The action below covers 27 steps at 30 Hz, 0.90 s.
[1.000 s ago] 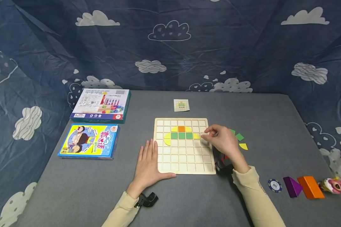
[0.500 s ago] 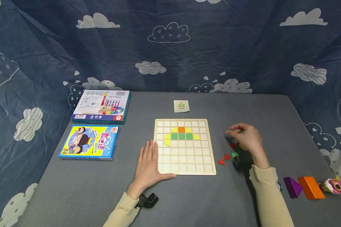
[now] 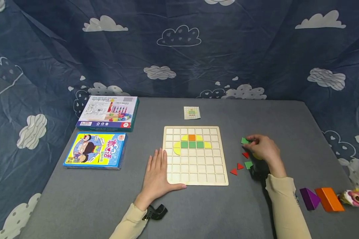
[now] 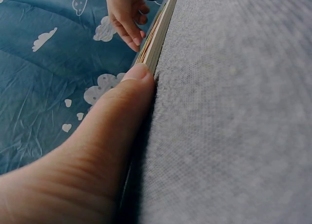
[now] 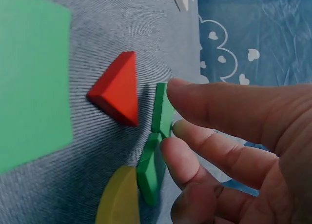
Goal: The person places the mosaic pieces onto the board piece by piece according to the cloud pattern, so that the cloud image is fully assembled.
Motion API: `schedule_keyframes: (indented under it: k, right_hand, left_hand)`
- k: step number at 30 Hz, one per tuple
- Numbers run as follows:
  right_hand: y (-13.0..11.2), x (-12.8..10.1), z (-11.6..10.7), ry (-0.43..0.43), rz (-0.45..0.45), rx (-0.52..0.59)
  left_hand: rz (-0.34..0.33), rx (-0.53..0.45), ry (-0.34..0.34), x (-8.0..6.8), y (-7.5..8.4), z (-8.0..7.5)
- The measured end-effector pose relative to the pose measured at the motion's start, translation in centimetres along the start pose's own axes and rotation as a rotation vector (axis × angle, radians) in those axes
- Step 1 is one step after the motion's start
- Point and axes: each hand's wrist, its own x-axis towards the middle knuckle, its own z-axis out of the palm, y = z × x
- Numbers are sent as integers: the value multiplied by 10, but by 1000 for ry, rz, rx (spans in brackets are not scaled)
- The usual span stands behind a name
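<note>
The right hand point(image 3: 261, 148) covers a yellow piece point(image 5: 118, 197); the small card's point(image 3: 192, 112) print seems unreadable.

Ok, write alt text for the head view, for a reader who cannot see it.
A person's right hand pinches a green square tile on a grey table, beside loose red triangles. The left hand rests flat on the near left corner of a wooden grid board that holds a few yellow, green and orange tiles.
</note>
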Motion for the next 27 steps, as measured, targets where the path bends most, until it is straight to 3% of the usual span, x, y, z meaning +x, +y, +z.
schedule_keyframes:
  k: [17,27]
  right_hand:
    - [-2,7,6,22,69,-35]
    - [-5,8,8,13,45,-70]
  left_hand:
    - [21,7,39,0,0,0]
    - [10,18,25,0,1,0]
